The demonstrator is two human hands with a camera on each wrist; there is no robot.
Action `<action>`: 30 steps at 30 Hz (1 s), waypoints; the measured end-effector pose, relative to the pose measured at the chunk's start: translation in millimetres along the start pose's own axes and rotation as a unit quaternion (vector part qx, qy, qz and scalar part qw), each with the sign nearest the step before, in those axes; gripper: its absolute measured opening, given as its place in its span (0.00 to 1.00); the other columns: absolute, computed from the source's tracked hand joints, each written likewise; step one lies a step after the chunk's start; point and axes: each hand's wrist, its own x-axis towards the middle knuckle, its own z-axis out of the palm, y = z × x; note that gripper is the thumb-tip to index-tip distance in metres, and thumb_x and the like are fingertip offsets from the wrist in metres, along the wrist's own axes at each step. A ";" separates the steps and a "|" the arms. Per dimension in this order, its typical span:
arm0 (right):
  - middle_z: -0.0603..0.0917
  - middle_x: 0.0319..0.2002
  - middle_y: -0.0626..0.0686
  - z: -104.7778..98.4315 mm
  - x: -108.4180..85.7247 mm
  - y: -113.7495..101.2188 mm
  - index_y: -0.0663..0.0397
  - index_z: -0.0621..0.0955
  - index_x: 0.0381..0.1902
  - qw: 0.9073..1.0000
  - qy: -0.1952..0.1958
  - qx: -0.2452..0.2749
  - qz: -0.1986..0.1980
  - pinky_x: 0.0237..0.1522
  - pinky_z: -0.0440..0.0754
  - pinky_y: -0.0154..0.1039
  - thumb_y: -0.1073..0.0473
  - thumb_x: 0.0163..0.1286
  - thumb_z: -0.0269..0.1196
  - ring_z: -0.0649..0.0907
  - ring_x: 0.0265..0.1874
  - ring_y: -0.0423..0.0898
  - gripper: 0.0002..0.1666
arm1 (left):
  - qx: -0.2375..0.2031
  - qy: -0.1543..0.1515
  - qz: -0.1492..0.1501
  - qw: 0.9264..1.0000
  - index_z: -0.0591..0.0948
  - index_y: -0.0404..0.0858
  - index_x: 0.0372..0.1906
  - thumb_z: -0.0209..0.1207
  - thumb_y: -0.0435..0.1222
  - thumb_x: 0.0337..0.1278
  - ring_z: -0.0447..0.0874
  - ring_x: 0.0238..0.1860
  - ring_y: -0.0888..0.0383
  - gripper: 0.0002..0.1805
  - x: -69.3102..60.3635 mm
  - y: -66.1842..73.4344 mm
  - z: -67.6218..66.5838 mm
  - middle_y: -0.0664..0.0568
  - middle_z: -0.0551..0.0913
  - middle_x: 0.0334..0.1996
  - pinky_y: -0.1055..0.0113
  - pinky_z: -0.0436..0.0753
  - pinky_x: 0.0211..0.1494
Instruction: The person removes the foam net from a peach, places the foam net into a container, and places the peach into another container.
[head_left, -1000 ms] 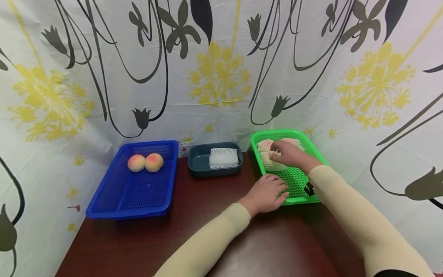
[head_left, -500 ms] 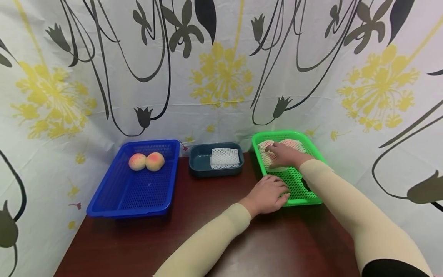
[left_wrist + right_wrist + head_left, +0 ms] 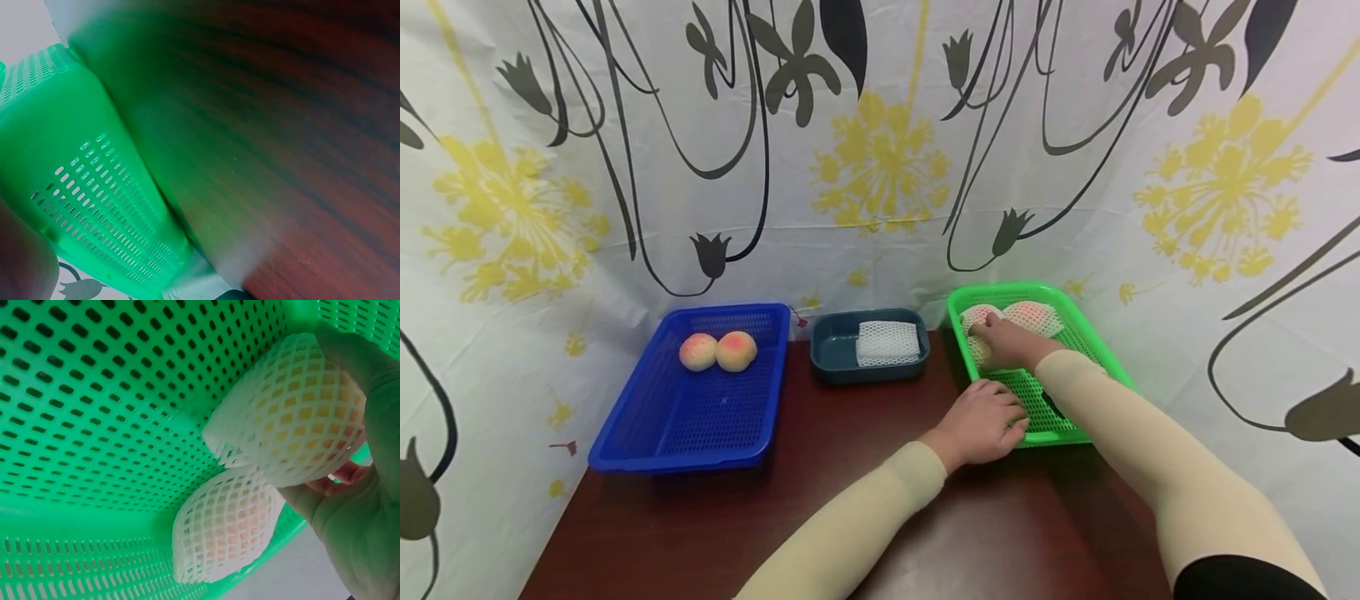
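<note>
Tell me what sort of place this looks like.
Probably a makeshift indoor tabletop workstation: a glossy reddish-brown table stands against a floral-print sheet, with two bare peaches in a blue plastic basket and foam-netted fruits in a green plastic basket.

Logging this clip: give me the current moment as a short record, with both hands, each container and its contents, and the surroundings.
Right hand: holds a net-covered fruit
Left hand: rests at the near left part of the green basket's rim
Green basket: more than one net-covered fruit inside
Blue basket: two bare peaches, side by side
Dark tray: white netting in its right part; stands between the baskets
Surface: reddish-brown table
Backdrop: flower-patterned cloth
</note>
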 end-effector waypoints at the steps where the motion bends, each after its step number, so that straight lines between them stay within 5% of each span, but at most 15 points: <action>1: 0.71 0.69 0.76 -0.6 -1.0 -2.3 0.59 0.77 0.76 1.000 0.000 -0.001 0.002 0.52 0.84 0.63 0.57 0.72 0.75 0.83 0.55 0.69 0.38 | 0.002 0.000 -0.001 1.000 0.89 0.58 0.64 0.38 0.52 0.91 0.73 0.72 0.62 0.27 -0.3 0.0 -0.1 0.66 0.85 0.66 0.62 0.63 0.81; 11: 0.62 0.76 0.85 -8.3 -9.9 -23.2 0.63 0.73 0.78 0.999 -0.022 -0.006 0.039 0.57 0.82 0.69 0.55 0.78 0.69 0.76 0.65 0.81 0.36 | 0.008 0.000 -0.006 1.000 0.90 0.59 0.62 0.38 0.52 0.91 0.74 0.70 0.62 0.27 -1.0 -0.9 -0.9 0.66 0.86 0.64 0.62 0.65 0.79; 18: 0.59 0.81 0.80 7.4 0.3 -8.6 0.57 0.64 0.87 0.996 -0.072 0.000 0.051 0.66 0.77 0.71 0.57 0.83 0.63 0.71 0.73 0.80 0.41 | 0.011 0.004 -0.001 1.000 0.90 0.59 0.62 0.39 0.51 0.91 0.75 0.68 0.62 0.26 -0.8 0.4 0.8 0.67 0.86 0.63 0.63 0.66 0.77; 30: 0.68 0.77 0.78 24.3 5.1 0.9 0.57 0.70 0.84 1.000 -0.002 0.008 0.030 0.60 0.81 0.69 0.61 0.75 0.69 0.76 0.67 0.78 0.42 | 0.015 0.004 -0.003 1.000 0.90 0.59 0.61 0.40 0.51 0.91 0.75 0.65 0.62 0.26 -0.3 -0.1 -1.0 0.67 0.87 0.61 0.63 0.67 0.75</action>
